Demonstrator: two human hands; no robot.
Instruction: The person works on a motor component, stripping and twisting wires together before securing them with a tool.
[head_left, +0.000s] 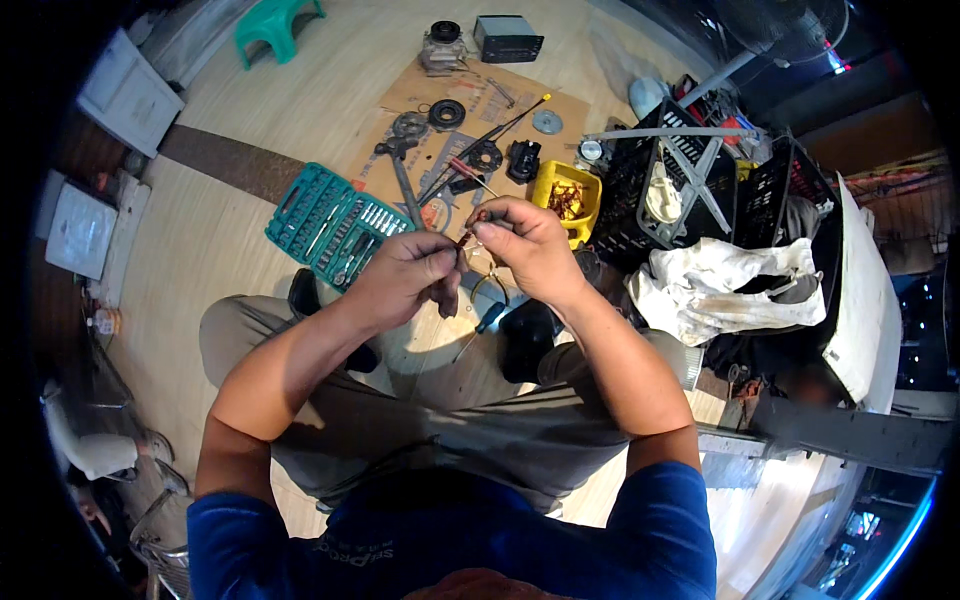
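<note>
My left hand point(405, 272) and my right hand point(535, 248) meet in front of me above the floor, fingers closed in a pinch. Between their fingertips is a small, thin reddish-brown piece point(465, 239), too small to name surely. Just beyond my right hand stands a yellow container point(586, 236) with copper-coloured scraps point(566, 198) in it. A hammer point(405, 185) and a red-handled screwdriver point(464, 169) lie past my hands. Below them on the floor are yellow-handled pliers point(503, 285), partly hidden, and a blue-handled screwdriver point(490, 318).
An unfolded teal socket set case point(312, 205) lies left. Metal parts, including a black pulley point(446, 114), cover a cardboard sheet point(565, 105). A car stereo unit point(508, 42) and green stool point(268, 30) are farther off. Black crates point(625, 165) and a white cloth point(690, 290) crowd the right.
</note>
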